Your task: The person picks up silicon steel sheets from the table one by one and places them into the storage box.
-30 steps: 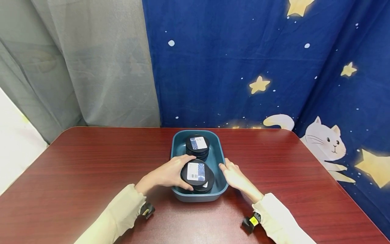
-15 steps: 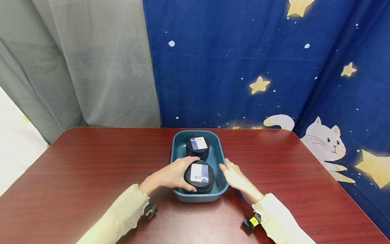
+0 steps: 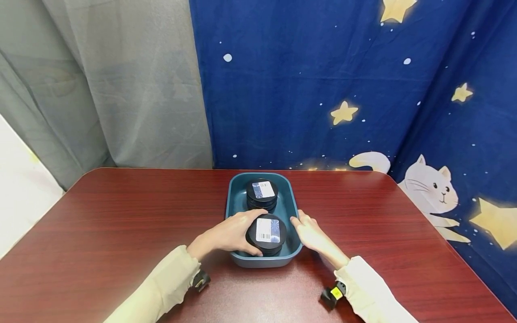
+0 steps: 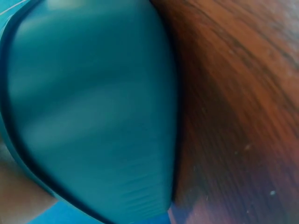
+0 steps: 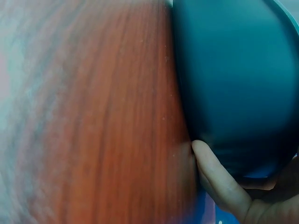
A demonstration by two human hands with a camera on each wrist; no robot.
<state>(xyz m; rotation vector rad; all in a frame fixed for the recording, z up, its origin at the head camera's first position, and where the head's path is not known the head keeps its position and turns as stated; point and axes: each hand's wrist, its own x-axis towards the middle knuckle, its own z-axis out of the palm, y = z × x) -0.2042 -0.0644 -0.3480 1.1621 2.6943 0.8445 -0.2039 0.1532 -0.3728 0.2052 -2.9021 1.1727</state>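
Observation:
A deep blue-green bin [image 3: 262, 263] stands on the table with two stacks of flat black round discs inside. My left hand [image 3: 232, 231] reaches over the bin's left wall and grips the near stack's top black disc [image 3: 252, 234], thumb in front and fingers behind. That disc bears a white and blue label. Its lower layers are partly hidden. My right hand [image 3: 310, 231] holds the bin's right wall near the front corner. In the right wrist view, my right fingers [image 5: 217, 179] lie along the bin's outside [image 5: 238, 79]; the left wrist view mostly shows its outer wall [image 4: 93, 102].
Behind the near stack, the far stack of discs [image 3: 261, 204] stands in the bin, also labelled on top. The reddish-brown table [image 3: 141, 206] extends to both sides. A grey curtain [image 3: 149, 89] and a blue starry curtain [image 3: 282, 98] hang behind it.
My left hand has moved slightly right and toward me with the top disc, which was offset to the left and now sits over the disc below. My right hand has stayed put.

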